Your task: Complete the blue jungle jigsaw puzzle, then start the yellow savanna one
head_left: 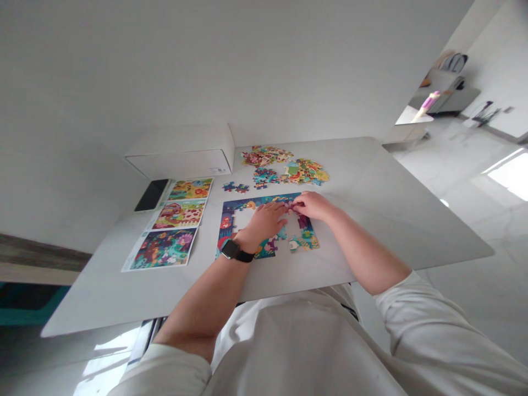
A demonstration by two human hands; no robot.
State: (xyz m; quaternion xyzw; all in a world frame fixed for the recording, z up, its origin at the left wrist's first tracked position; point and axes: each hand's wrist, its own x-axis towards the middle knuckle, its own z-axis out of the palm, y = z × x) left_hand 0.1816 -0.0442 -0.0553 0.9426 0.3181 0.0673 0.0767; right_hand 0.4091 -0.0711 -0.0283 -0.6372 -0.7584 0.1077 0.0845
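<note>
Left hand (264, 223) and right hand (311, 205) meet fingertips (287, 207) on the jigsaw puzzle (225, 223) — any grip unclear.

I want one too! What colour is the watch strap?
The watch strap is black, best seen in the head view.

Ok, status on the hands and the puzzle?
Left hand and right hand on the partly assembled jigsaw puzzle, fingertips meeting. Loose pieces piled beyond.

Blk phone (151, 195) beside white box (179, 157), both on pale tabletop (396, 220).
</note>
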